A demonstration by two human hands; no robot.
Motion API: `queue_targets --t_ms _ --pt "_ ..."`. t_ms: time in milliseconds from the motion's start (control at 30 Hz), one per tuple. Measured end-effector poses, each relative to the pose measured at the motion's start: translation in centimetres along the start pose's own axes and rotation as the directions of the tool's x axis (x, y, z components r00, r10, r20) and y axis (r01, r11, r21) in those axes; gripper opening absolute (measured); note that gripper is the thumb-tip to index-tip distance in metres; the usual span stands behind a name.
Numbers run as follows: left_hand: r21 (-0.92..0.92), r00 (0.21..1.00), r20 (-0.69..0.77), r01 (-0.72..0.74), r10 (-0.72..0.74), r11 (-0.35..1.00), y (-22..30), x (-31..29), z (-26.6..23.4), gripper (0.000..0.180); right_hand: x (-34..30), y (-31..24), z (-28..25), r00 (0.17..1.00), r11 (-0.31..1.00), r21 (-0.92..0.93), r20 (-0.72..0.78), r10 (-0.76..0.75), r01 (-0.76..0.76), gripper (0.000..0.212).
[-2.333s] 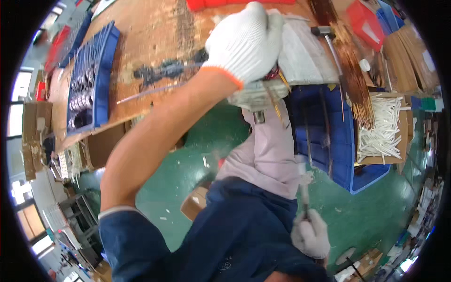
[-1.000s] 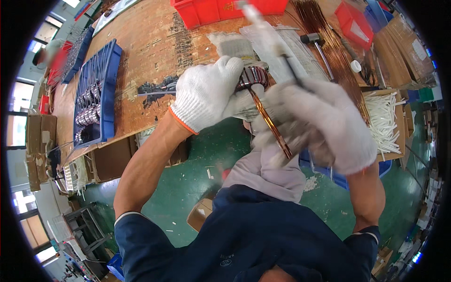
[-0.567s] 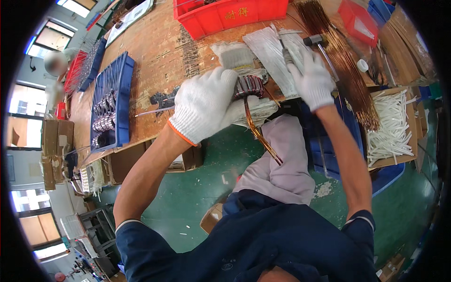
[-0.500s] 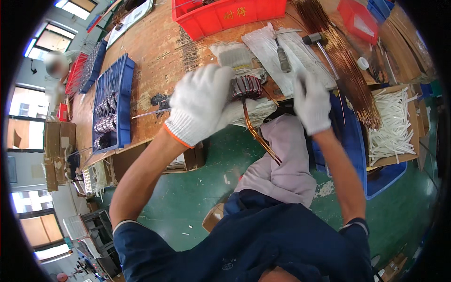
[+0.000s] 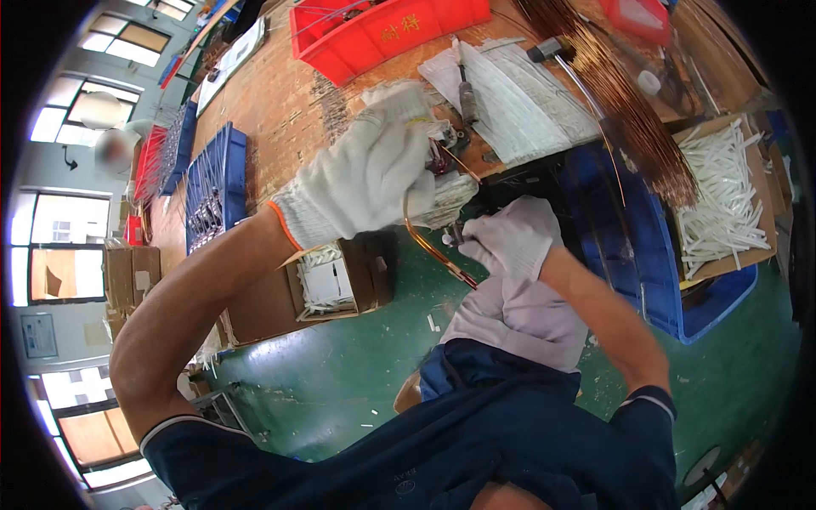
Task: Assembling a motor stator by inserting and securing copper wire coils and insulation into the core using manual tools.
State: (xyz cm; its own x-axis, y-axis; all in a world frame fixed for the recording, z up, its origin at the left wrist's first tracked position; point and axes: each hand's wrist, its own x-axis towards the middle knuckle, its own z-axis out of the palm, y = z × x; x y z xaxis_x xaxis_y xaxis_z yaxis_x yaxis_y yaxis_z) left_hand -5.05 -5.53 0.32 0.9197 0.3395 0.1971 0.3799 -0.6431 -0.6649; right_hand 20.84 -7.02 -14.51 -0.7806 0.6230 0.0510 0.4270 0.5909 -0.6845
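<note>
My left hand (image 5: pixel 370 170), in a white knitted glove, curls over a wire-wound coil (image 5: pixel 439 160) at the bench edge and hides most of it. Copper leads (image 5: pixel 438 254) run down from the coil toward my lap. Just below the bench edge, my right hand (image 5: pixel 517 240), gloved too, is closed with its fingertips at a small metal part (image 5: pixel 453 234); its exact kind is hard to make out. A white cloth (image 5: pixel 446 202) lies under the coil.
A screwdriver-like tool (image 5: pixel 467 98) rests on white sheets (image 5: pixel 527 110). Nearby are a hammer (image 5: pixel 548 51), a bundle of copper wires (image 5: pixel 629 102), a red bin (image 5: pixel 391 38), a blue tray of coils (image 5: pixel 231 183) and a box of white tubes (image 5: pixel 718 195).
My right hand has come down and left from above the bench edge to the metal part beneath the coil. The left hand now covers more of the coil. The whole view has shifted.
</note>
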Motion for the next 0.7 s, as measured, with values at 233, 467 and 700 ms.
queue_targets --t_ms 233,467,700 --pt "-0.019 0.983 0.179 0.055 -0.050 0.998 0.7 0.4 -0.6 0.026 -1.6 -1.5 -7.1 0.995 0.995 -0.099 -0.094 -0.031 0.022 0.026" --pt "-0.148 0.991 0.072 0.121 -0.112 0.982 0.3 -1.1 0.5 0.034 0.2 -9.6 8.1 0.920 0.913 0.405 -0.373 0.122 0.043 0.028" --pt "-0.632 0.652 0.369 0.699 -0.663 0.335 0.6 -2.0 -6.5 0.040 -3.6 -8.0 6.5 0.752 0.837 0.546 -0.560 0.346 0.021 0.035"
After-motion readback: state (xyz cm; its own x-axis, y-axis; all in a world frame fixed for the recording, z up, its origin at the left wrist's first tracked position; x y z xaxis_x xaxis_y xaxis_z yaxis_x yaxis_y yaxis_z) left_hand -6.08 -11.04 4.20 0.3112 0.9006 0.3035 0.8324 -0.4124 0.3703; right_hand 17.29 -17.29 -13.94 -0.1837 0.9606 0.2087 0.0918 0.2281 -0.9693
